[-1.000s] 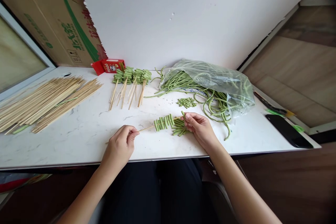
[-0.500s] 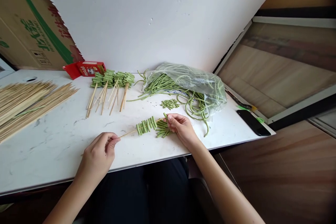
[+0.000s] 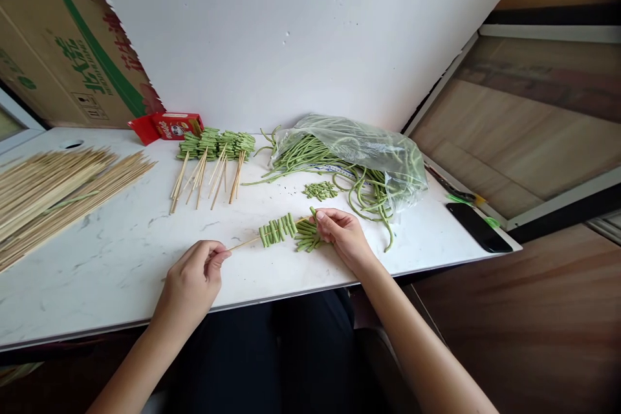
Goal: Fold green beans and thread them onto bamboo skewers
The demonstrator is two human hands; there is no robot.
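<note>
My left hand (image 3: pixel 196 275) is closed on the lower end of a bamboo skewer (image 3: pixel 244 244), which slants up to the right. Several cut green bean pieces (image 3: pixel 278 230) are threaded crosswise in a row along it. Between the thumb and fingers of my right hand (image 3: pixel 342 237) is a single green bean piece (image 3: pixel 313 212), held at the skewer's upper end; the tip is partly hidden by the fingers. Just beneath lies a small pile of cut bean pieces (image 3: pixel 305 237) on the white table (image 3: pixel 121 272), partly behind my right hand.
Loose bamboo skewers (image 3: pixel 58 187) lie at left. Finished bean skewers (image 3: pixel 216 144) are stacked at the back by a red packet (image 3: pixel 179 125). A plastic bag (image 3: pixel 361 139) of long beans, short bean ends (image 3: pixel 320 190) and a phone (image 3: pixel 478 228) are on the right.
The whole view has shifted slightly, so everything appears a little further right. Both hands keep nearly the same pose on the skewer and the bean piece.
</note>
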